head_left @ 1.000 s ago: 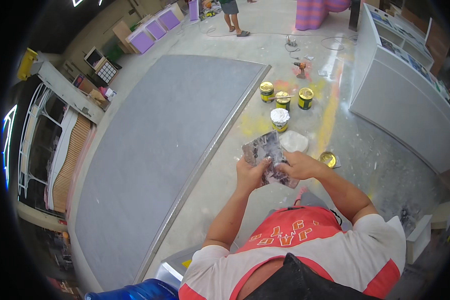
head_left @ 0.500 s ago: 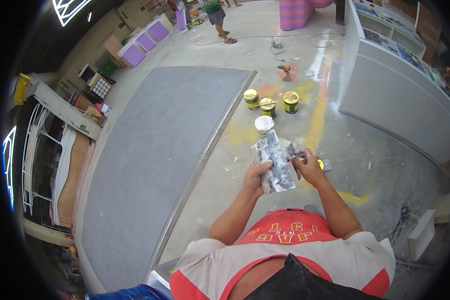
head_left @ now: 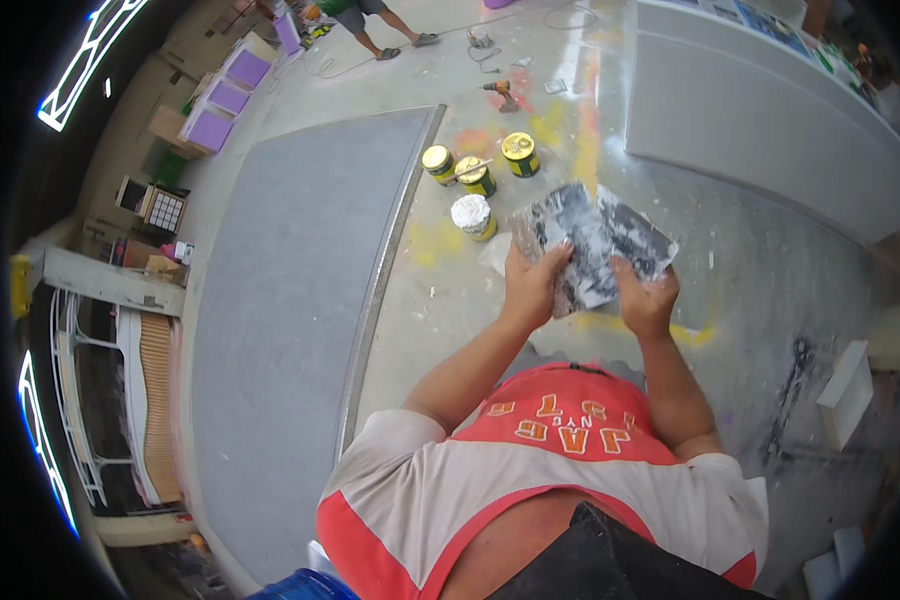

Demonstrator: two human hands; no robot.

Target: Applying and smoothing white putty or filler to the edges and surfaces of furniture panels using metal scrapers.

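My left hand is closed on a flat rectangular board smeared with white and grey putty, thumb on its face. A flat putty spreader, its broad face coated in the same grey-white, is gripped by my right hand. The two flat tools sit side by side above the floor, their inner edges meeting or overlapping; I cannot tell which. Just beyond my left hand stands a can with a white-covered top. Behind it are a yellow-topped can, another with a stick across it, and a third.
A large grey panel with a raised edge lies to my left. On the right stands a white counter. A drill and cords lie farther off, near another person's legs. White box-like pieces are at the lower right.
The spreader has turned from nearly edge-on to broad face up, beside the board. Both hands have shifted up and rightward in the view, and the whole view has swung right.
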